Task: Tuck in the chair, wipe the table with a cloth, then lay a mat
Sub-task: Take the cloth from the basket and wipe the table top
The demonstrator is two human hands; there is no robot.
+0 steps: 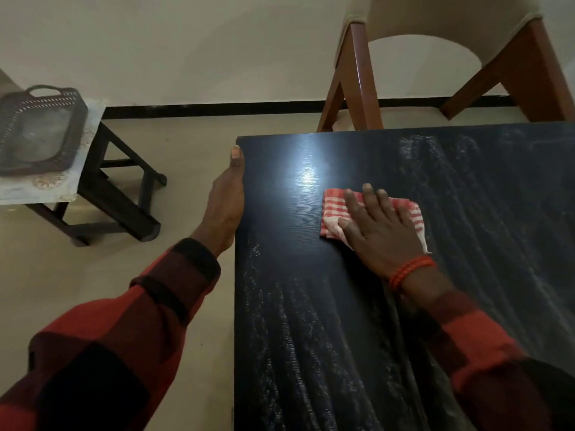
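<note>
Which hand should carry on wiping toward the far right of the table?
Right. The right hand lies flat on the cloth on the table; the left hand grips its left edge.

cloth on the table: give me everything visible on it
The cloth is a small folded piece of woven-looking fabric, checked in red and white. It lies flat on the dark table top, near the far left corner, beside a bright light glare. The right hand presses down on it with straight, spread fingers, covering its middle; the left end, right edge and a pale corner by the wrist stick out. Dull streaks mark the surface around it. The left hand is apart from it, on the table's left edge.
</note>
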